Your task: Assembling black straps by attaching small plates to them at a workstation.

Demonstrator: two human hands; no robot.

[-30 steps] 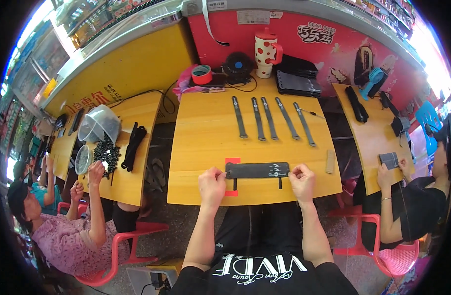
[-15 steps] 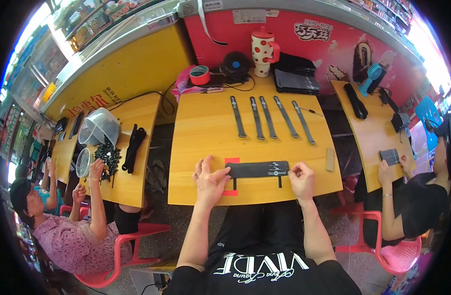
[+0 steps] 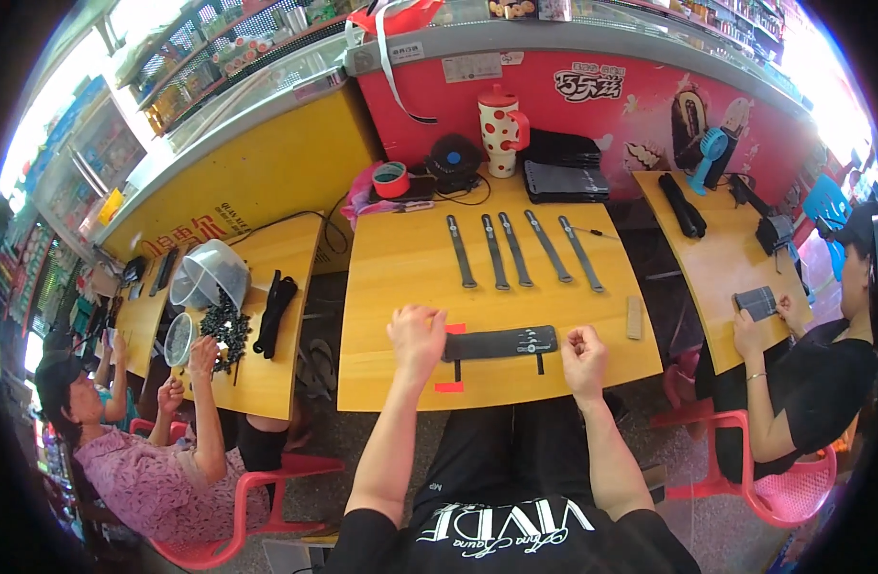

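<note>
A flat black rectangular piece point(image 3: 496, 344) with small white print at its right end lies near the front edge of my table. Two thin black strips point(image 3: 540, 364) stick out below it. Red tape marks point(image 3: 448, 387) sit at its left end. My left hand point(image 3: 416, 342) hovers beside that left end, fingers curled in; whether anything is between them is hidden. Just off the right end, my right hand point(image 3: 584, 362) is closed in a pinch, its contents too small to make out. Several dark grey straps point(image 3: 515, 251) lie in a row farther back.
A tan block point(image 3: 634, 318) lies at right. Behind stand a tape roll point(image 3: 390, 180), a black fan point(image 3: 455, 161), a dotted tumbler point(image 3: 501, 134) and stacked black pieces point(image 3: 565, 182). People work at the left table point(image 3: 284, 383) and right table point(image 3: 721, 268).
My left hand has lifted off the black piece's left end and its fingers have curled. The right hand stays pinched near the right end. The whole view has shifted slightly.
</note>
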